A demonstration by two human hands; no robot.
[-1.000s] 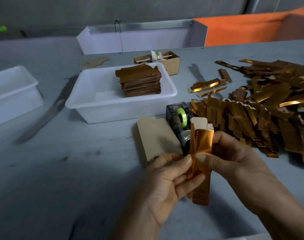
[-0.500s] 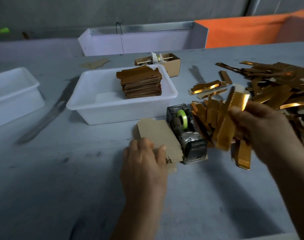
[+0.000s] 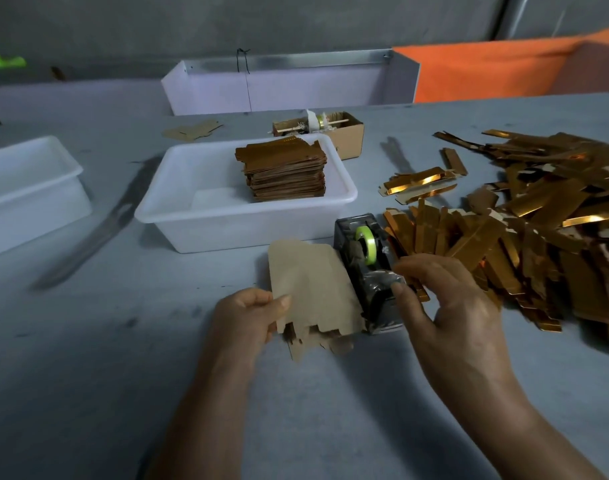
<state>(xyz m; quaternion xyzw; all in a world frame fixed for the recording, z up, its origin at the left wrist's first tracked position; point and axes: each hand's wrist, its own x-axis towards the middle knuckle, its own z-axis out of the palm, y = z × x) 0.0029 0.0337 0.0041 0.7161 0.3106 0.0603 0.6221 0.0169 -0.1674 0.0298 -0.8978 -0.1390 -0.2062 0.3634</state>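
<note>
My left hand [image 3: 247, 317] pinches the left edge of a flat brown card blank [image 3: 311, 289], lifting it off a small stack of the same blanks on the grey table. Right beside it stands a black tape dispenser [image 3: 365, 268] with a green-yellow tape roll [image 3: 367, 245]. My right hand [image 3: 448, 306] hovers over the dispenser's front end, fingers loosely curled, thumb tip at its cutter; it holds nothing that I can see. A heap of folded gold boxes [image 3: 524, 230] lies to the right.
A white tub [image 3: 178, 216] behind the blanks holds a stack of gold-brown blanks [image 3: 285, 174]. Another white tub [image 3: 29, 188] stands at the left. A small cardboard box [image 3: 348, 133] and a white tray [image 3: 289, 84] sit further back. An orange cloth [image 3: 497, 67] lies beyond.
My right hand dropped the folded gold box onto the heap and came back to the tape dispenser. My left hand went down to the blanks and lifted the top one.
</note>
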